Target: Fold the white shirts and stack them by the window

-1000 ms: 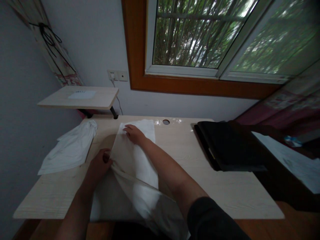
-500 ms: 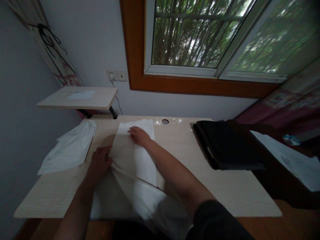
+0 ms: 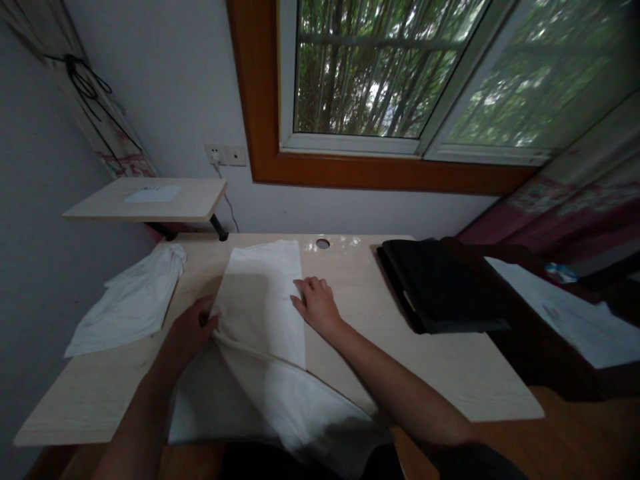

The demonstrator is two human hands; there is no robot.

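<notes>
A long white cloth garment lies on the light wood desk. Its upper part is flat, and a loose fold slants down to the right over the front edge. At the garment's left edge, my left hand has its fingers curled and pinched on the cloth. My right hand is beside the right edge, palm down, fingers apart, their tips at the cloth's border. To the left lies another white cloth piece, laid out and slightly rumpled.
A small raised shelf with a paper on it stands at the back left. On the right side sits a black folder or case. Beyond it a dark surface holds a white sheet. Behind the desk are a wall and a window.
My right hand has moved from the garment's top toward me and right, to its right edge. My left hand stays at the left edge. The view has shifted slightly.
</notes>
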